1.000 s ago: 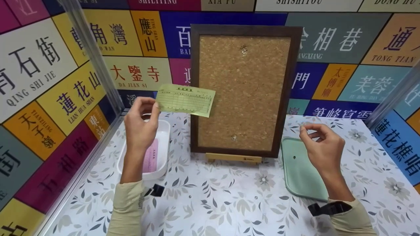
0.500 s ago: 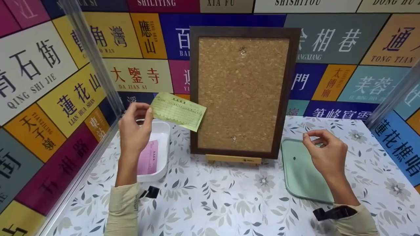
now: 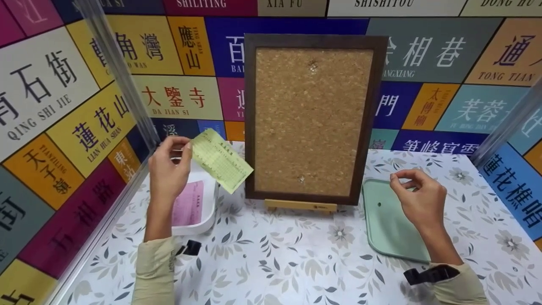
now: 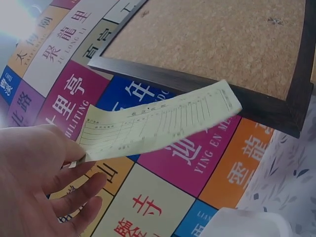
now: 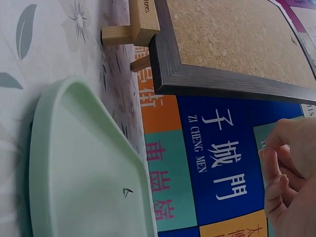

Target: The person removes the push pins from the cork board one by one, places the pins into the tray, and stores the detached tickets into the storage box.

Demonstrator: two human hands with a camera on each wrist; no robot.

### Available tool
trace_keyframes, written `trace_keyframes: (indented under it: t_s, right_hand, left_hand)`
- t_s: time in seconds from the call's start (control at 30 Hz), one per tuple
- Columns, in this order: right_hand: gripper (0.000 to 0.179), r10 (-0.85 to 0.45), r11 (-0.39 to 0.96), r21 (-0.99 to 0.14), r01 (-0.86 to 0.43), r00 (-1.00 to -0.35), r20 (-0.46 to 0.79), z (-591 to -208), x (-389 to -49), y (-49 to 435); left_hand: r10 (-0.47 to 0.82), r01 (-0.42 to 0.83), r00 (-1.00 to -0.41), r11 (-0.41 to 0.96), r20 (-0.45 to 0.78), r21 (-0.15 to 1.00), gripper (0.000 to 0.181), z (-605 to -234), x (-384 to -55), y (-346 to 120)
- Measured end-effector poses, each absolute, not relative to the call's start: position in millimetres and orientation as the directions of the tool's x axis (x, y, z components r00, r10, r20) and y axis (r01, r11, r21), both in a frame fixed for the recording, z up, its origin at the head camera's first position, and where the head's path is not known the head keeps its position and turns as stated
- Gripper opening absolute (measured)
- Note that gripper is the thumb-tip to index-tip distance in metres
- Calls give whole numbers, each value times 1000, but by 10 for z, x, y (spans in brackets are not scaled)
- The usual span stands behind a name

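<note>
My left hand (image 3: pixel 168 171) pinches a yellow-green printed receipt slip (image 3: pixel 221 160) by its left end, between thumb and index finger. The slip tilts down to the right, its lower end close to the left edge of the framed cork board (image 3: pixel 311 123). In the left wrist view the slip (image 4: pixel 163 121) curves upward at its far end. Over the pale green tray (image 3: pixel 391 228) hovers my right hand (image 3: pixel 420 195), thumb and index tips together, the other fingers curled. Nothing shows between those tips. Two small clear shiny pieces (image 3: pixel 313 67), resembling push pins, are on the cork.
A white plastic box (image 3: pixel 209 214) with pink printed slips (image 3: pixel 189 203) stands below my left hand. A wooden easel (image 3: pixel 301 205) supports the board. One small dark mark or object (image 3: pixel 379 204) shows in the green tray. Sign-printed walls close off the back and sides.
My left hand has moved down and left, away from the board, and the slip has turned clockwise so its free end hangs lower. The right hand dropped slightly, then stayed still.
</note>
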State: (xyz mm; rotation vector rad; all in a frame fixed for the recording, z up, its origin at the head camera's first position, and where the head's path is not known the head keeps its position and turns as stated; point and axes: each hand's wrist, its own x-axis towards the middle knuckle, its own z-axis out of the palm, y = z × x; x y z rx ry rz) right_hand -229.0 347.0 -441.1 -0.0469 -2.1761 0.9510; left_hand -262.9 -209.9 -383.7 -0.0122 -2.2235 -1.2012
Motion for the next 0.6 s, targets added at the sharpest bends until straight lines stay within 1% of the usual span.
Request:
trace_keyframes:
  t_s: [0.23,0.6]
  right_hand:
    - [11,305,731,-641,-232,-730,612,-4432,-2297,3487]
    - [9,305,727,-647,-228,-737,603,-4494,-2320,3530]
  left_hand:
    - [-258,293,-804,614,537,733,18,-3884,-2662,-2151]
    - [-267,240,-808,666,526,707,16,-3949,-2699,-2251]
